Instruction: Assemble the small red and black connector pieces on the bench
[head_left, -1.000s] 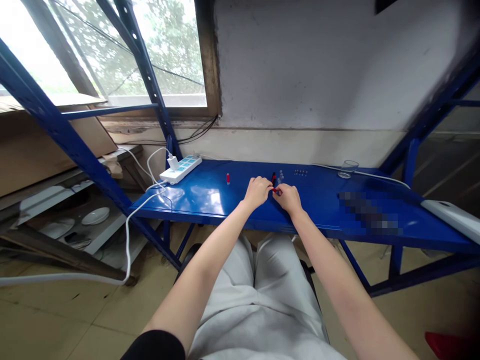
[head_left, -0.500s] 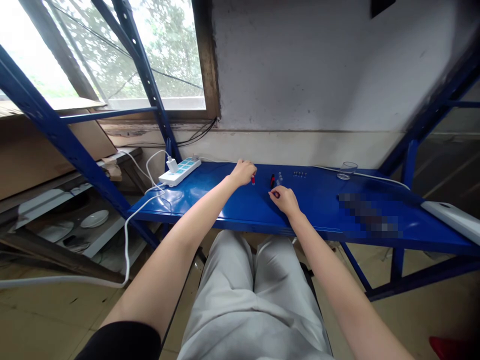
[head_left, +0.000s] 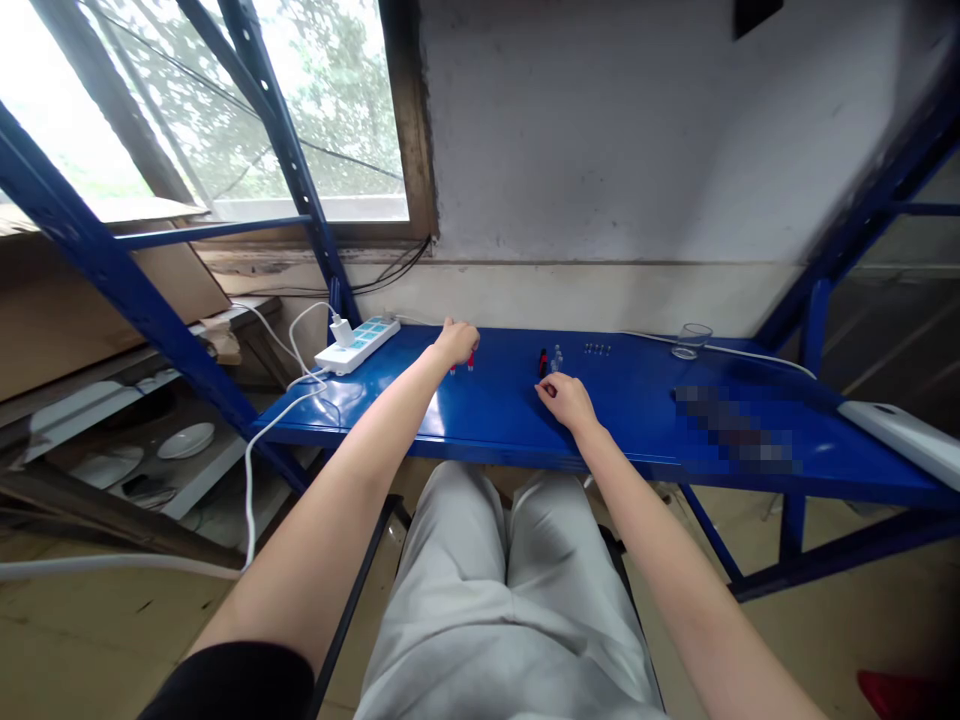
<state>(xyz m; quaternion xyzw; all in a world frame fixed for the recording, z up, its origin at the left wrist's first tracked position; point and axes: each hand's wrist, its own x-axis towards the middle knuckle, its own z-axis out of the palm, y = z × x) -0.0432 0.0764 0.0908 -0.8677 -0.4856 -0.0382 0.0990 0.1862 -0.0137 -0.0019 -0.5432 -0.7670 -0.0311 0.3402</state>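
Note:
My left hand point(head_left: 456, 343) is over the back of the blue table point(head_left: 495, 400), its fingers closed on a small red piece with a clear tip point(head_left: 471, 362). Just beside it, partly hidden under the hand, another small red piece point(head_left: 452, 370) shows. My right hand point(head_left: 568, 400) rests near the table's middle, fingers pinched round a small dark reddish piece point(head_left: 551, 391), too small to name. Behind that hand stand small red and black pieces point(head_left: 543, 361) and several small clear pieces point(head_left: 556, 358). A row of tiny metallic parts point(head_left: 598, 349) lies farther right.
A white power strip point(head_left: 358, 346) with a plug and cable occupies the table's left end. At the right are a clear glass cup point(head_left: 691, 342), a blurred-out dark object point(head_left: 735, 430) and a white device point(head_left: 904, 435). Blue metal posts point(head_left: 289, 150) frame the table.
My left hand has moved left across the table with the small red piece, and a second red piece now shows beside it. My right hand stays nearly in place.

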